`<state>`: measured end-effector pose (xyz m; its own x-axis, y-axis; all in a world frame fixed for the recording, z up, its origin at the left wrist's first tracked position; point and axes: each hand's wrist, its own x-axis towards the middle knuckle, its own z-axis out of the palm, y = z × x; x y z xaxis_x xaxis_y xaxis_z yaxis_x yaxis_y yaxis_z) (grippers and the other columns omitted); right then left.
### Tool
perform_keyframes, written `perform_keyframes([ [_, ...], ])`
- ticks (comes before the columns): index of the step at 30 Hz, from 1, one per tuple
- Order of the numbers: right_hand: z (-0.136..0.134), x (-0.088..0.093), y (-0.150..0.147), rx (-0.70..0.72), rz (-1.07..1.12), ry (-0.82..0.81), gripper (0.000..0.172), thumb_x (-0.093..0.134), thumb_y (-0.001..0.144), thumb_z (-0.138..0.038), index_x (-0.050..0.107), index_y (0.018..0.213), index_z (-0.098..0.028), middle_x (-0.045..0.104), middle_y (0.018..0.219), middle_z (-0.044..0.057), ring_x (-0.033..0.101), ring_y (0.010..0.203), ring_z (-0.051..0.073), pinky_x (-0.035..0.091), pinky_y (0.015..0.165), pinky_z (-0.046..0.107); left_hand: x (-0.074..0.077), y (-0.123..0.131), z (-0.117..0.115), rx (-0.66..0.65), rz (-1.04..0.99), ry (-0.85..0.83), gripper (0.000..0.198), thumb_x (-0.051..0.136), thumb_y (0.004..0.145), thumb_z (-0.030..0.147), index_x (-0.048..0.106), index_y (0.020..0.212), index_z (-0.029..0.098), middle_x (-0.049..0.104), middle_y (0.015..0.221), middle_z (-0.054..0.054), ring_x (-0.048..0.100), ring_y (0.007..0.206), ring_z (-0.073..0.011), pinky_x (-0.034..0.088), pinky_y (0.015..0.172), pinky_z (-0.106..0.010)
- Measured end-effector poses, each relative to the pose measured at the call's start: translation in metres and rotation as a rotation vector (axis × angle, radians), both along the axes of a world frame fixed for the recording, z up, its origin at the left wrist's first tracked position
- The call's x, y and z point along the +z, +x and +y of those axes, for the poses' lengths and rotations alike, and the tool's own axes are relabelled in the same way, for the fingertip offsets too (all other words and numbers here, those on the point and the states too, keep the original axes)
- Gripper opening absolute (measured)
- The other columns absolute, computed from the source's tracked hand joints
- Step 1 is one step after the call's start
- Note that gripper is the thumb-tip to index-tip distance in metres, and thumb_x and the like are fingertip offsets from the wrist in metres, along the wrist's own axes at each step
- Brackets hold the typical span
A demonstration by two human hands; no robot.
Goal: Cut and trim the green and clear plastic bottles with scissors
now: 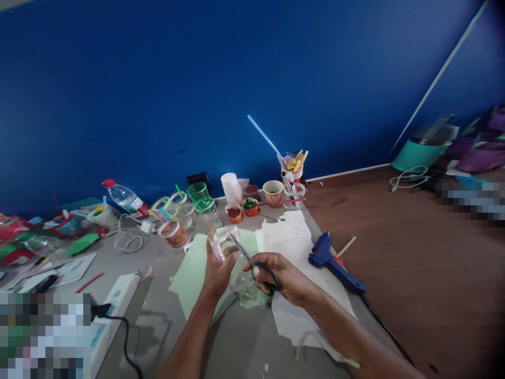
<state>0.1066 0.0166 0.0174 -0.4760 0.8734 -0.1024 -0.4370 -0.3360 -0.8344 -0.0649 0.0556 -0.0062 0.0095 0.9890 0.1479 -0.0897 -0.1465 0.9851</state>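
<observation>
My left hand (pixel 219 268) is closed around a clear plastic piece (pixel 221 243), which looks like part of a cut cup or bottle. In my right hand (pixel 279 275) is a pair of scissors with black handles (pixel 273 272). Their blades point up and left, reaching the plastic piece; whether they are cutting into it I cannot tell. Beneath the hands lies a pale green paper sheet (pixel 189 268), with more clear plastic (pixel 241 281) on it. A torn white sheet (pixel 290 237) lies under my right forearm.
A blue glue gun (pixel 333 263) and a wooden stick (pixel 347 246) lie at right. Paint cups (pixel 233 212), a green bottle piece (pixel 201 197) and a water bottle (pixel 125 199) stand along the back. At left is a white power strip (pixel 118 305) with a black cord.
</observation>
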Motion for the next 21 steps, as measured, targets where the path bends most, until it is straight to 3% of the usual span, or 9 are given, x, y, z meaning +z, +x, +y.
perform_keyframes([
  [7,0.005,-0.005,-0.003,-0.009,-0.056,0.004,0.045,0.083,0.058,-0.049,0.065,0.08,-0.013,0.042,0.047,-0.008,0.03,0.044,0.005,0.017,0.046,0.023,0.004,0.003,-0.005,0.018,0.013,-0.011,0.087,0.073,0.069,0.022,0.025,0.141,0.028,0.063,0.111,-0.006,0.066,0.088,-0.02,0.047,0.088,-0.039],
  [10,0.009,0.005,0.006,-0.134,0.022,0.058,0.043,0.082,0.059,-0.048,0.064,0.078,-0.014,0.044,0.051,-0.007,0.028,0.046,0.005,0.017,0.049,0.024,0.002,0.005,-0.008,-0.055,0.053,0.049,0.089,0.077,0.067,0.022,0.028,0.141,0.028,0.063,0.114,-0.007,0.064,0.097,-0.021,0.042,0.097,-0.04],
  [13,0.011,0.012,0.019,-0.251,0.087,0.125,0.041,0.075,0.066,-0.05,0.063,0.082,-0.015,0.039,0.049,-0.007,0.03,0.047,0.007,0.02,0.051,0.026,-0.001,0.003,-0.007,-0.144,-0.052,0.057,0.084,0.073,0.073,0.037,0.027,0.142,0.029,0.063,0.112,-0.008,0.066,0.085,-0.02,0.046,0.09,-0.041],
  [16,0.01,0.01,0.025,-0.242,-0.175,0.2,0.045,0.07,0.07,-0.051,0.06,0.095,-0.015,0.044,0.054,-0.006,0.038,0.051,0.01,0.024,0.052,0.026,-0.002,-0.003,-0.004,-0.161,-0.166,0.029,0.081,0.068,0.075,0.051,0.029,0.142,0.028,0.062,0.114,-0.01,0.067,0.083,-0.022,0.05,0.083,-0.041],
  [21,0.011,0.001,0.021,-0.393,-1.021,0.352,0.039,0.061,0.079,-0.039,0.057,0.111,-0.018,0.058,0.068,0.0,0.052,0.065,0.018,0.033,0.061,0.028,0.008,-0.003,-0.004,-0.159,-0.346,-0.099,0.077,0.066,0.074,0.057,0.038,0.139,0.025,0.064,0.112,-0.011,0.066,0.087,-0.0224,0.052,0.079,-0.036],
])
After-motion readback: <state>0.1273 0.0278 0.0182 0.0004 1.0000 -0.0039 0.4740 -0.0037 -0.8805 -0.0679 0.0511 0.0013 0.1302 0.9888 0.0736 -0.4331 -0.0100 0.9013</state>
